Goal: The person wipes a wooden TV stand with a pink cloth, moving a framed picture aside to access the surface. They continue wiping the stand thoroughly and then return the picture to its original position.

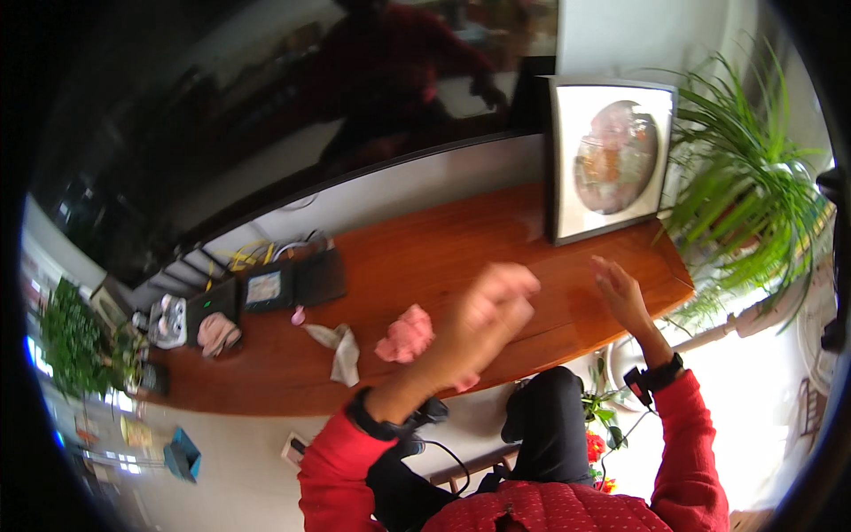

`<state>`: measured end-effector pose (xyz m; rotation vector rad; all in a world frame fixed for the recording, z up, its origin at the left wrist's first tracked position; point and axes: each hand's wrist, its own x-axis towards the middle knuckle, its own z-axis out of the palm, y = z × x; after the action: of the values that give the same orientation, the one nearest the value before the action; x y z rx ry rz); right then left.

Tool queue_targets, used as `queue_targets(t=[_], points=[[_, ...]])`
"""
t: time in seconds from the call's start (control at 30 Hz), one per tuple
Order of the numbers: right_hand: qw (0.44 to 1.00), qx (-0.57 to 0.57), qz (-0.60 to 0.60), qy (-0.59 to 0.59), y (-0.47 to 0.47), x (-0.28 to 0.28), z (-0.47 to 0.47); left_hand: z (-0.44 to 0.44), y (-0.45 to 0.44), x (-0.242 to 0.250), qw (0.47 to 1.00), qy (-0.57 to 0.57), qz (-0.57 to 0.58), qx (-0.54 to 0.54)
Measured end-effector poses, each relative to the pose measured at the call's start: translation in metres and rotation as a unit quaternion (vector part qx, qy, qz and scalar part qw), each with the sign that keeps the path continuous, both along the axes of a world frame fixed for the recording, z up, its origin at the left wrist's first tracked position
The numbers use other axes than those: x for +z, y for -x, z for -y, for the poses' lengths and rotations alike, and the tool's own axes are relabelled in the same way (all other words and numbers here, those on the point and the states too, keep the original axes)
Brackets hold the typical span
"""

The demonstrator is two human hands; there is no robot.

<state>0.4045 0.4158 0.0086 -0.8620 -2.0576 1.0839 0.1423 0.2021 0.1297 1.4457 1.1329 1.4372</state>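
Note:
My left hand point(492, 309) is raised over the middle of a reddish-brown wooden cabinet top point(425, 233). It is blurred, and its palm side is hidden. A crumpled pink cloth point(407, 334) lies on the wood to the left of this hand, with a whitish cloth point(340, 349) farther left. Under my left forearm a small pink patch point(467, 382) shows at the front edge; what it belongs to is unclear. Over the right end of the cabinet is my right hand point(618, 289), fingers spread from the thumb and holding nothing. A framed picture point(565, 166) stands behind it.
A large dark television screen point(266, 120) rises behind the cabinet. Black boxes point(319, 276) with cables, a router point(213, 306) and a folded pinkish cloth point(218, 334) occupy the left part. Leafy plants point(744, 186) stand right, more point(73, 339) far left.

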Motion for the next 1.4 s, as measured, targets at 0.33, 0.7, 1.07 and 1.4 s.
queue_targets(t=[0.33,0.7,1.07,1.4], points=[[0.957,0.270,0.093,0.044,0.152,0.060,0.110,0.100,-0.052,-0.170,0.943,0.142,-0.099,-0.285],[0.910,0.378,0.133,-0.106,0.290,0.074,0.209,0.114,-0.029,-0.228,0.967,0.118,-0.121,-0.192],[0.811,0.435,0.271,-0.281,0.341,0.037,0.254,0.125,-0.020,-0.216,0.973,0.093,-0.126,-0.169],[0.803,0.472,0.096,-0.352,0.331,0.009,0.275,0.127,-0.029,-0.229,0.990,-0.052,-0.092,-0.096]])
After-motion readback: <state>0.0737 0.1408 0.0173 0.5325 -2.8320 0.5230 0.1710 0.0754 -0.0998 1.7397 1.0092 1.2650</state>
